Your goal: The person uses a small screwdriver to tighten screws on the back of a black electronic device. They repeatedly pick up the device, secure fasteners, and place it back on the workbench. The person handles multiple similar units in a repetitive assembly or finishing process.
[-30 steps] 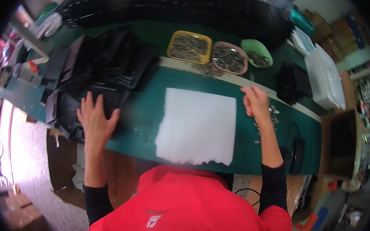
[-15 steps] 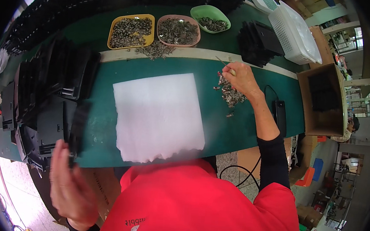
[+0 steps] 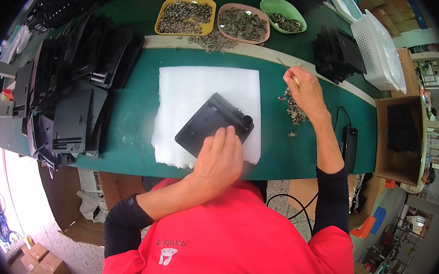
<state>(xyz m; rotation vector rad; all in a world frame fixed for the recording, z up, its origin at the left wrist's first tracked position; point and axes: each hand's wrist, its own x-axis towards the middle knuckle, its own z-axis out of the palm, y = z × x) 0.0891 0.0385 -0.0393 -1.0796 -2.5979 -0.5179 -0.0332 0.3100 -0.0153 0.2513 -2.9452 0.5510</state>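
On a white foam sheet (image 3: pixel 174 89) lies a black plastic panel (image 3: pixel 207 123), turned at an angle, with a round boss at its right corner. My left hand (image 3: pixel 221 155) grips its near edge, fingers together on top and thumb hidden. At the right, my right hand (image 3: pixel 305 89) is closed on a thin tool (image 3: pixel 288 70) with a pale handle and a slim metal shaft pointing up and left; its exact kind is unclear. Just under that hand sits a loose pile of small metal parts (image 3: pixel 296 114).
Stacked black panels (image 3: pixel 74 115) crowd the left. Beyond a wooden strip (image 3: pixel 178 43) stand a yellow tray (image 3: pixel 209 29), a pink tray (image 3: pixel 242 39) and a green tray (image 3: pixel 301 26) of small metal parts. A cardboard box (image 3: pixel 417 147) and a black device (image 3: pixel 349 147) are at right.
My left hand has come from the stacks at left to the foam sheet, and a black panel now lies there under it. My right hand keeps the tool near the pile. The view has shifted.
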